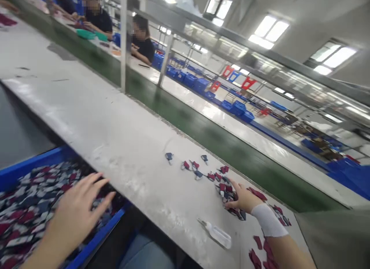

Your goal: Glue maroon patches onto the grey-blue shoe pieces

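This is a big, bright factory room with square windows (pixel 268 30) high on the wall. Far off, many blue crates (pixel 190 80) sit in a row along a long work line. Two co-workers (pixel 98 20) (pixel 141 39) sit at the far side of the line, with green trays (pixel 86 34) near them. A green belt (pixel 219 145) runs down the middle between two long sides.

On the near side is a wide white bench (pixel 115 134). Below its edge is a blue bin (pixel 37 165), and it is heaped full of small red, gray and dark pieces (pixel 34 199). So a great many pieces are left in the bin, and only a few are out on the bench. A small heap (pixel 227 194) lies on the bench, and a few loose bits (pixel 169 157) sit just past it. More dark red pieces (pixel 256 257) lie near the bench's front corner.

The left hand (pixel 76 211) is open, with its fingers spread over the bin, and I can see nothing held in it. The right hand (pixel 243 197) is open too, with its fingers down on the small heap. A white wrap (pixel 268 221) goes around that wrist. A clear plastic bottle (pixel 218 235) lies on its side near the right hand.
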{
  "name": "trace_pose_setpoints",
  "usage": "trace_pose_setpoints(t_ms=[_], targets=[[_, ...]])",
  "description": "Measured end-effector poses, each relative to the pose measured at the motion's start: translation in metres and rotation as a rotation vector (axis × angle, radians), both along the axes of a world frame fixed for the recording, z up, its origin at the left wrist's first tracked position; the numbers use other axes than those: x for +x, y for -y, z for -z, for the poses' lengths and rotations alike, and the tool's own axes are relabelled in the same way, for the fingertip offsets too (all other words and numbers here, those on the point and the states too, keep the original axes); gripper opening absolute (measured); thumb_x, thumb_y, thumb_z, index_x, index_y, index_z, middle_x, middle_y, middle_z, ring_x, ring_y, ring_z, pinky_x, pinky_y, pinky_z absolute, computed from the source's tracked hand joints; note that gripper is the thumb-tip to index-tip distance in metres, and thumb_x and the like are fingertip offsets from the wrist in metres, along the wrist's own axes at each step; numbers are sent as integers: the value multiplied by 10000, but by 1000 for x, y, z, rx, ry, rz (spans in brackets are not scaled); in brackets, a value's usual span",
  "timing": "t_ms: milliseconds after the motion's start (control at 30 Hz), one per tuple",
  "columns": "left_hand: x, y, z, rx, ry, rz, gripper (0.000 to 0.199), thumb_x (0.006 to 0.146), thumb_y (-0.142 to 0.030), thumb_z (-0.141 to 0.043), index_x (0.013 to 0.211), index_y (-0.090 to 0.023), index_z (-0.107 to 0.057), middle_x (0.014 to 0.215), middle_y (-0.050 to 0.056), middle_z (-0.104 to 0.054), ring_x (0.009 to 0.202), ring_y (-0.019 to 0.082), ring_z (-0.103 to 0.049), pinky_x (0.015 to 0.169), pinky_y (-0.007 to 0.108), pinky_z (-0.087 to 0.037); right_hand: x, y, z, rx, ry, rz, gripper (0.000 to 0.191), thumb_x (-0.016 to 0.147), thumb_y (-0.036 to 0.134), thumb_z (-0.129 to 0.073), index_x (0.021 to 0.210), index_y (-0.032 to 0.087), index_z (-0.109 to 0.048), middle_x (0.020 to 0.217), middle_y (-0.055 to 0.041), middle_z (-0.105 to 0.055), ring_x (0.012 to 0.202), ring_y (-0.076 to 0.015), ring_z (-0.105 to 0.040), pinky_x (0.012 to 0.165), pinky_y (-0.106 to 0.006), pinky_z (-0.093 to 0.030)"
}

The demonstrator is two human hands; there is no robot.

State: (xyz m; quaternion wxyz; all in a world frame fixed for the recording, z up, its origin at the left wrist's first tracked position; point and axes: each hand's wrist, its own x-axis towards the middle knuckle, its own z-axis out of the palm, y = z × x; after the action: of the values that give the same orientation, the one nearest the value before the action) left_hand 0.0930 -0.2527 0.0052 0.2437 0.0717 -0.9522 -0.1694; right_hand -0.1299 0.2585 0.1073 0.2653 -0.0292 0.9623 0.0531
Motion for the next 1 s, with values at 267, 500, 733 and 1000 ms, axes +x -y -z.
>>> trace_pose_setpoints(t_ms=[267, 500, 733, 1000], targets=[[-212, -247, -64, -48, 288, 681, 1031, 635, -667, -780, 1521, -333, -373, 1668, 106, -230, 1519, 475, -141, 1161, 754, -103, 5, -1, 7, -160, -7, 148, 533, 934, 325, -688, 1418, 224, -489, 1504, -123, -449, 1244, -318, -564, 998, -548, -504], [-293, -346, -60, -155, 362, 1022, 1306, 531, -861, -683, 1594, -287, -187, 1685, 155, -91, 1511, 532, -23, 1111, 810, 32, 30, -31, 0, -279, -72, 218, 1516, 368, 250, -1012, 1605, 330, -139, 1664, -208, -120, 1469, -447, -298, 1142, -516, -344], [-344, -383, -59, -182, 408, 1134, 688, 794, -826, -467, 1336, -426, -605, 1613, 16, -380, 1500, 457, -225, 1123, 797, 22, 45, -27, 29, -272, -67, 343, 1428, 475, 179, -942, 1613, 303, -89, 1635, -260, -169, 1364, -427, -491, 1077, -434, -422], [-342, -295, -43, -130, 394, 897, 560, 931, -652, -471, 1387, -341, -562, 1606, 66, -385, 1467, 372, -336, 1175, 722, -116, -11, 31, 38, -374, -107, 224, 1428, 483, 385, -967, 1614, 280, -101, 1670, -237, -21, 1416, -399, -430, 1086, -414, -410]])
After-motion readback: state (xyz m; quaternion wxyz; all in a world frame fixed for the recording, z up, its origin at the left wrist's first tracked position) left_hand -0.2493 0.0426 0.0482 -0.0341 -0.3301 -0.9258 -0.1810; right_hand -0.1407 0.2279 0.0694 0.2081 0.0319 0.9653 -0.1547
